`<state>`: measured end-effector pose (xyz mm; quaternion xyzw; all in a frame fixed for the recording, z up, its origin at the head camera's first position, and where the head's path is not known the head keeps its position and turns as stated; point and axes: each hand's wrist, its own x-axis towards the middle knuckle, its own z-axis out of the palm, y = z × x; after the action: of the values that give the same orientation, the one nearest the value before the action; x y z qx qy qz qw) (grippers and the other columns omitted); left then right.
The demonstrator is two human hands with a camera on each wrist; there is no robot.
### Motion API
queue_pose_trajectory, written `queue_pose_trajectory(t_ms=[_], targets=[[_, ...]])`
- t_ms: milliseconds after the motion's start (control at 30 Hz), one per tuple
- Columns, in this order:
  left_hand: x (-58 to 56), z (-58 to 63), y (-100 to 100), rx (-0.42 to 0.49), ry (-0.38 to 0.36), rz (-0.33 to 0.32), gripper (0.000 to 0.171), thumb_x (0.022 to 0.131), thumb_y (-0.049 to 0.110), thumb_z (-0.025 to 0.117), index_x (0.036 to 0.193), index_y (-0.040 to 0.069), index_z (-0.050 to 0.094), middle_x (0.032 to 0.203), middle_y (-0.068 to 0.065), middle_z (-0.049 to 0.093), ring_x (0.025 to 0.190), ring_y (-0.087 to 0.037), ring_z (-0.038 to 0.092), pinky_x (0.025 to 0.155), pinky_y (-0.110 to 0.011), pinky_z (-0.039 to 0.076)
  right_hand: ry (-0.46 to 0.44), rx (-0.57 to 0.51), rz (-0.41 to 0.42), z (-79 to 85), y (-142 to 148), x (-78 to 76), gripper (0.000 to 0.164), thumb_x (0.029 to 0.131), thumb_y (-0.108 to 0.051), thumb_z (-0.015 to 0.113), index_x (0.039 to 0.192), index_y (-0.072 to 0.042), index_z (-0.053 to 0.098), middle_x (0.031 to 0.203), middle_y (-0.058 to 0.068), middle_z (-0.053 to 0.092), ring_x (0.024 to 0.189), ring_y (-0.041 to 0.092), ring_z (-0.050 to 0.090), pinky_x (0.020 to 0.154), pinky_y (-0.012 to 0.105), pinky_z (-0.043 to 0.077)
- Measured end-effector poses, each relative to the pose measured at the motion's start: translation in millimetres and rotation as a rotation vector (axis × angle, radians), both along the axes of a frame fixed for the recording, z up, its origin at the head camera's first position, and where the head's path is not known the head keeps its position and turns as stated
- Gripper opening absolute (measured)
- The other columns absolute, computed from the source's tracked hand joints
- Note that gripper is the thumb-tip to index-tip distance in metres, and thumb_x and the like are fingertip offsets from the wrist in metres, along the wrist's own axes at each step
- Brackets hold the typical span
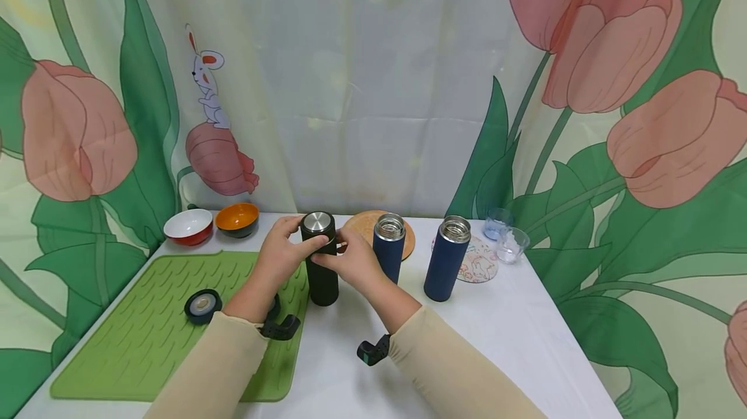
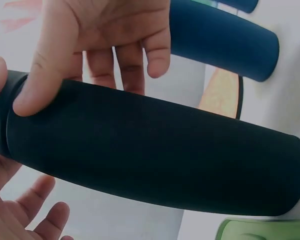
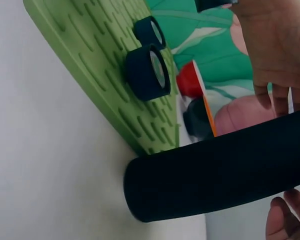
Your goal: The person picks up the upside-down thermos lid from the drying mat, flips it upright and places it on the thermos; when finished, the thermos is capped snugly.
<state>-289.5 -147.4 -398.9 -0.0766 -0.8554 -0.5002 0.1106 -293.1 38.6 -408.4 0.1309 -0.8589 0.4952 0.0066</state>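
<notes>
A black thermos with a silver-topped lid stands upright just off the right edge of the green mat. My left hand holds the lid from the left, thumb across its front. From the other side, my right hand grips the thermos around the lid seam; in the left wrist view its thumb presses on the body just below that seam. Close to the right hand stands a navy thermos with its mouth uncovered. A second uncovered navy thermos stands farther right.
On the green drying mat lie two dark lids, one in plain sight, the other partly behind the left wrist. A red bowl and an orange bowl stand behind. Round mats and two small glasses sit at the back right.
</notes>
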Motion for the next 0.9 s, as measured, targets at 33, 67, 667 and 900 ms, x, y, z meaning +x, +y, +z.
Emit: queue_pose_trajectory(t_ms=[33, 67, 667, 900], targets=[[0.3, 0.5, -0.1, 0.0, -0.008, -0.002, 0.064, 0.091, 0.044, 0.084, 0.144, 0.014, 0.067, 0.154, -0.015, 0.052, 0.145, -0.038, 0.047, 0.119, -0.065, 0.036, -0.004, -0.008, -0.005, 0.3, -0.2, -0.6, 0.047, 0.087, -0.041, 0.088, 0.125, -0.02, 0.07, 0.126, 0.003, 0.071, 0.123, 0.035, 0.064, 0.094, 0.047, 0.057], [0.6, 1.2, -0.4, 0.0, -0.017, -0.004, 0.064, 0.091, 0.045, 0.083, 0.144, 0.014, 0.066, 0.155, -0.014, 0.052, 0.146, -0.038, 0.047, 0.119, -0.065, 0.036, -0.007, -0.016, -0.01, 0.7, -0.3, -1.1, 0.045, 0.087, -0.041, 0.089, 0.122, -0.02, 0.07, 0.125, 0.003, 0.072, 0.124, 0.035, 0.064, 0.094, 0.048, 0.057], [-4.1, 6.0, -11.8, -0.071, -0.063, -0.076, 0.062, 0.091, 0.051, 0.081, 0.142, 0.018, 0.067, 0.153, -0.013, 0.056, 0.144, -0.037, 0.046, 0.117, -0.066, 0.038, -0.054, -0.11, 0.007, -11.8, -1.9, -4.9, 0.04, 0.087, -0.043, 0.088, 0.116, -0.026, 0.067, 0.122, -0.006, 0.071, 0.122, 0.022, 0.066, 0.093, 0.044, 0.058], [4.9, 20.8, -6.1, -0.242, 0.044, 0.078, 0.085, 0.087, 0.058, 0.083, 0.151, 0.008, 0.056, 0.158, -0.021, 0.047, 0.148, -0.046, 0.039, 0.118, -0.069, 0.034, -0.057, -0.196, 0.034, -17.6, -2.8, -6.0, 0.04, 0.088, -0.042, 0.087, 0.119, -0.027, 0.066, 0.127, -0.005, 0.07, 0.127, 0.024, 0.066, 0.1, 0.049, 0.057]])
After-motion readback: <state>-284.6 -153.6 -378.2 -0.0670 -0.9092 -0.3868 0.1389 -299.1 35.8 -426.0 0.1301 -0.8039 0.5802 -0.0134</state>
